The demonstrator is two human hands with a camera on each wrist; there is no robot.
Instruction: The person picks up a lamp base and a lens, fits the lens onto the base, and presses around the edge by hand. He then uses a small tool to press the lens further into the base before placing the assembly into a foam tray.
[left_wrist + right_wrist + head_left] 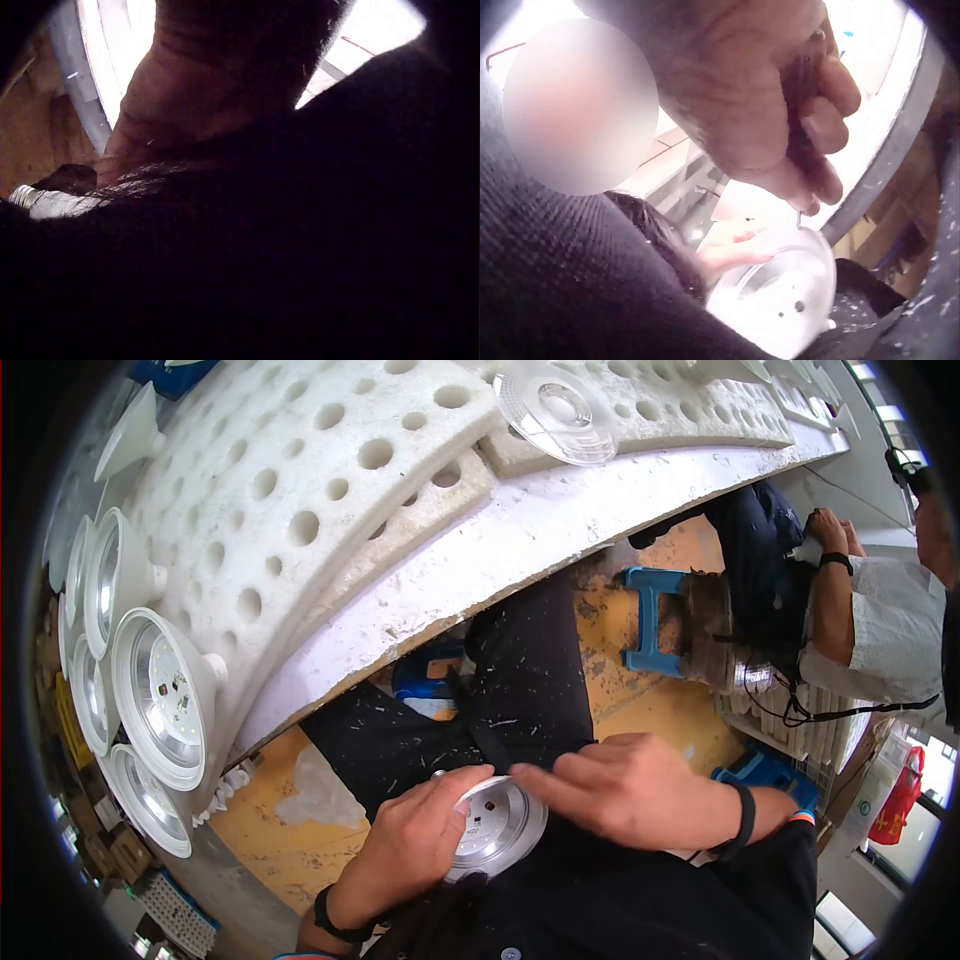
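Observation:
In the head view a round white lamp housing (pixel 505 840) with a shiny inside and small dark parts lies over the lap. My left hand (pixel 405 840) grips its left side, thumb on the rim. The right hand (pixel 640 795) is at the upper right rim, fingers curled. From its fingertips a thin metal tip (pixel 799 219) reaches the rim of the housing (pixel 780 300) in the right wrist view; the rest of that tool is hidden. The left wrist view is dark, with the left hand (pixel 202 82) above a threaded lamp base (pixel 22 196).
White foam boards with holes (pixel 375 455) cover the bench (pixel 440 585). Several lamp housings (pixel 165 695) stand at its left end, and a clear disc (pixel 560 410) lies on the foam. A blue stool (pixel 650 620) and another person (pixel 885 620) are at the right.

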